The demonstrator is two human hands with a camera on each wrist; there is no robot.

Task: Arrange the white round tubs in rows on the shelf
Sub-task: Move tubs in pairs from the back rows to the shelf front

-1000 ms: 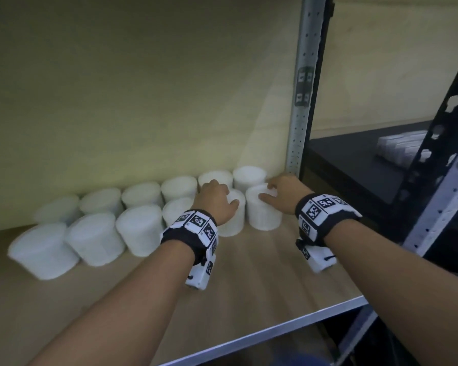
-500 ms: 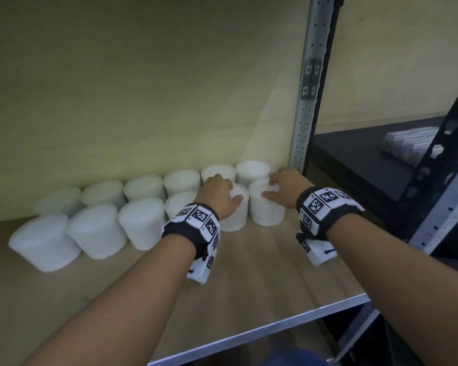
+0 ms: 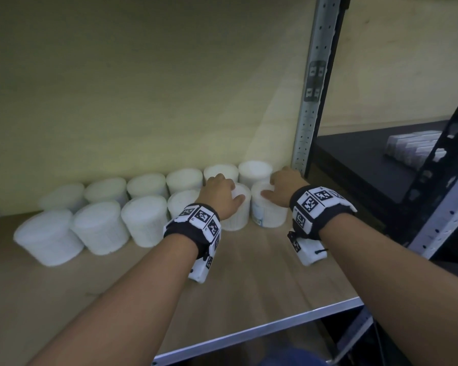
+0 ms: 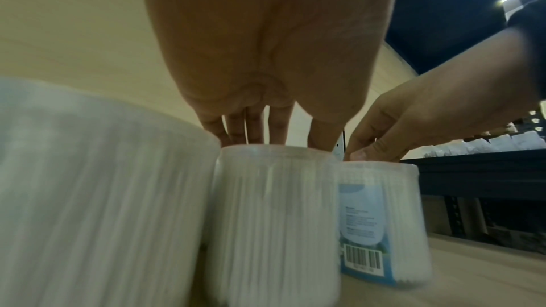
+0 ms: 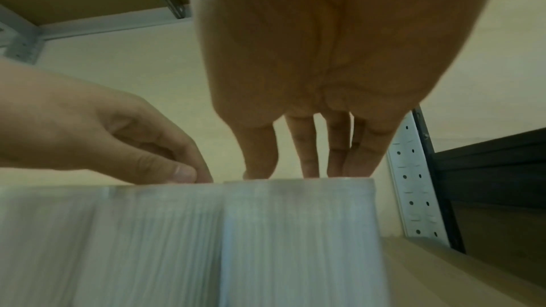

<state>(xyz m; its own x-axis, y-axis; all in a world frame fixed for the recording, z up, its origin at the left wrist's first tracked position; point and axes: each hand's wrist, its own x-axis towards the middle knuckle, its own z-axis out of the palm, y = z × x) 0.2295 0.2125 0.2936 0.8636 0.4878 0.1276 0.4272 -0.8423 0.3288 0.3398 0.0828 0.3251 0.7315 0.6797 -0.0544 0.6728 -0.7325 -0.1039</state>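
Two rows of white round tubs [image 3: 146,220] stand along the back of the wooden shelf [image 3: 262,281]. My left hand [image 3: 220,192] reaches over the top of a front-row tub [image 3: 236,217] [image 4: 274,218] and grips its lid, thumb on the near side. My right hand [image 3: 283,186] [image 5: 310,160] grips the rightmost front-row tub [image 3: 269,215] [image 5: 295,230] the same way; its blue label with a barcode [image 4: 363,258] faces forward. Both tubs stand upright on the shelf, side by side, just in front of the back row [image 3: 254,170].
A grey perforated upright post [image 3: 310,114] stands right beside the rightmost tubs. Beyond it is a black shelf with white packs [image 3: 413,146]. Bare wood lies between the tubs and the metal front edge [image 3: 262,331]. The wall closes the back.
Both hands stay on the same two front-row tubs; they have barely shifted. The head view has tilted slightly.
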